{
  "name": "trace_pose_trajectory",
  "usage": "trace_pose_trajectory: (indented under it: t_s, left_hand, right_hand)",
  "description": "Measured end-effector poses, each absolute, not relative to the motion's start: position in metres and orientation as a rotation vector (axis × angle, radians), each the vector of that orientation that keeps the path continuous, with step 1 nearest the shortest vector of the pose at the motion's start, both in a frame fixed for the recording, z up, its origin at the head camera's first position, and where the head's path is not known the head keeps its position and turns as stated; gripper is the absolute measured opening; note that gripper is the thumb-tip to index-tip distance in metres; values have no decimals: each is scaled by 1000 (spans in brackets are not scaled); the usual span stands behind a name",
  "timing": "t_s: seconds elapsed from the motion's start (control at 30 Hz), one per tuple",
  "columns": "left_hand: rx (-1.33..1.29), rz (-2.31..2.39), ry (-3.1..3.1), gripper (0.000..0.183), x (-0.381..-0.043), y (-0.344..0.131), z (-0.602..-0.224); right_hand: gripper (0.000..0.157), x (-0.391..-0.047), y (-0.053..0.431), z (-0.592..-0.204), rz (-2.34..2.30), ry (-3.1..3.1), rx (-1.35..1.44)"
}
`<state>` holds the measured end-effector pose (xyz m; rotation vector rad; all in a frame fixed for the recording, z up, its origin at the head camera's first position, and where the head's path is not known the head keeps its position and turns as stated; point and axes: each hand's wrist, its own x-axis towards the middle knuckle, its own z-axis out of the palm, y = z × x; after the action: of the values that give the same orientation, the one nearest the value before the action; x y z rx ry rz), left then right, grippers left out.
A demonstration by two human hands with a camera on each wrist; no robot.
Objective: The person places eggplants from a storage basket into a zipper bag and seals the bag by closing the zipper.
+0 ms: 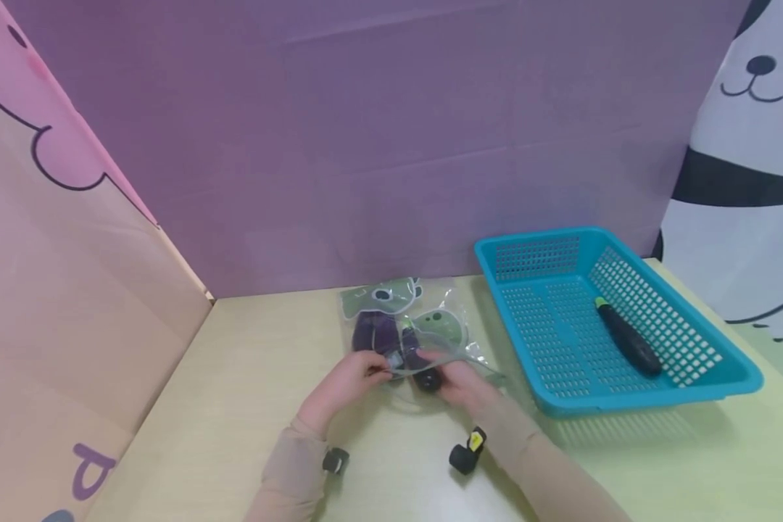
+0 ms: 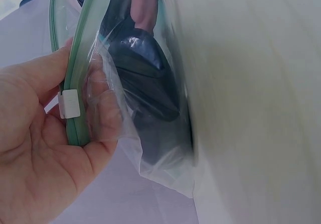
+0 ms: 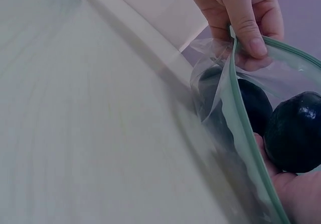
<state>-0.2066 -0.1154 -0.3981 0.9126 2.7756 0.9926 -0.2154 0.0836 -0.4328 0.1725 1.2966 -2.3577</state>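
A clear zip bag (image 1: 437, 288) with a green cartoon print lies on the table, its mouth toward me. Dark purple eggplants (image 1: 375, 332) lie inside. My left hand (image 1: 347, 380) pinches the bag's green zip rim beside its white slider (image 2: 70, 103) and holds that side up. My right hand (image 1: 467, 389) reaches in at the mouth and grips one eggplant (image 1: 428, 380), whose round dark end faces me. In the right wrist view, the fingers cup this eggplant (image 3: 296, 133) from below, beside another eggplant (image 3: 255, 106). Its far end shows only through the plastic.
To the right stands a blue perforated basket (image 1: 564, 330) with a single dark eggplant (image 1: 628, 339) along its right side. A purple cloth wall (image 1: 365, 145) rises behind the pale table (image 1: 235, 406). Printed panels flank both sides.
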Motion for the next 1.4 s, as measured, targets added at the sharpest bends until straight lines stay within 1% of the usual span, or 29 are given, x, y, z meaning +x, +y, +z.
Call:
trace_pose_trajectory:
  t_s: [0.23, 0.43, 0.6, 0.83, 1.17, 1.27, 1.37, 1.4]
  left_hand:
    - [921, 982, 2784, 8, -209, -116, -399]
    - [913, 987, 2782, 8, -209, -116, -398]
    - [931, 981, 2781, 9, -210, -117, -399]
    - [962, 981, 2784, 8, -210, -118, -401]
    - [925, 991, 2772, 8, -209, -118, -399]
    - [924, 989, 2770, 7, -210, -118, -398]
    - [915, 988, 2765, 8, -210, -117, -398]
    - [924, 985, 2767, 8, -210, -118, -398]
  right_hand:
    - [49, -221, 80, -428, -2364, 1334, 215]
    - [44, -226, 77, -429, -2356, 1370, 212]
    - [46, -228, 73, -429, -2352, 1412, 212]
    - [45, -232, 61, -426, -2391, 1448, 290]
    - [49, -236, 50, -415, -2351, 1577, 296]
    - [50, -242, 50, -422, -2351, 1579, 310]
    - [53, -253, 53, -437, -2366, 1557, 287]
    - [54, -263, 56, -452, -2389, 1521, 222]
